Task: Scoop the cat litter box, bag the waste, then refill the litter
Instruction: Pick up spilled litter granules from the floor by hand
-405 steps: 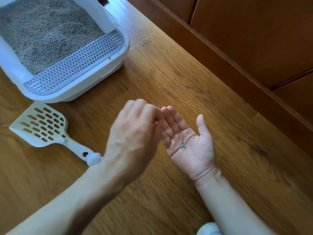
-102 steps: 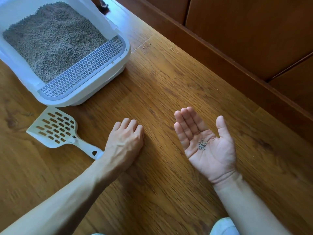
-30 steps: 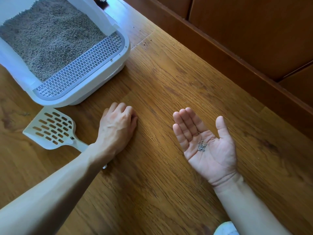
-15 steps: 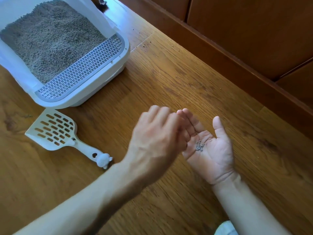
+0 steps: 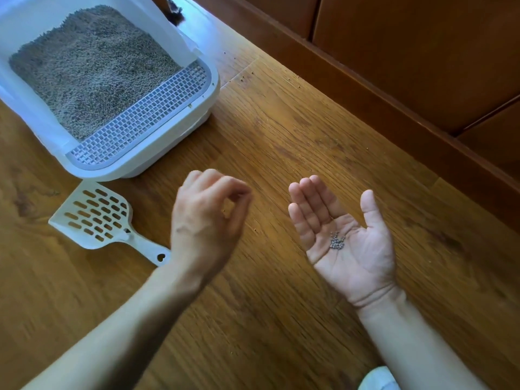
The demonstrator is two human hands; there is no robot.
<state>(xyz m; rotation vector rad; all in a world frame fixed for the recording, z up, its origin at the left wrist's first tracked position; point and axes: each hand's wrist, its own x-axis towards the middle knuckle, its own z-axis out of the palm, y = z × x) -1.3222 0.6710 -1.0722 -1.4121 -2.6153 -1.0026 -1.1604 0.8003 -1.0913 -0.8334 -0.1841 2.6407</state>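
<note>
- Right hand (image 5: 342, 237) lying palm up, fingers straight, cradling a small heap of pellets (image 5: 336, 244).
- Left hand (image 5: 206, 220) hovering over the floor (image 5: 281, 319), thumb meeting fingertip; blur hiding whether a pellet is pinched, cannot tell.
- Pellets looking light, hard and prone to rolling: probably needing fingertip pinching one at a time, palm staying level.
- Box (image 5: 157, 161) sitting filled at upper left, scoop (image 5: 95, 218) lying beside it.
- Scoop handle end disappearing behind the left wrist; no bag showing.
</note>
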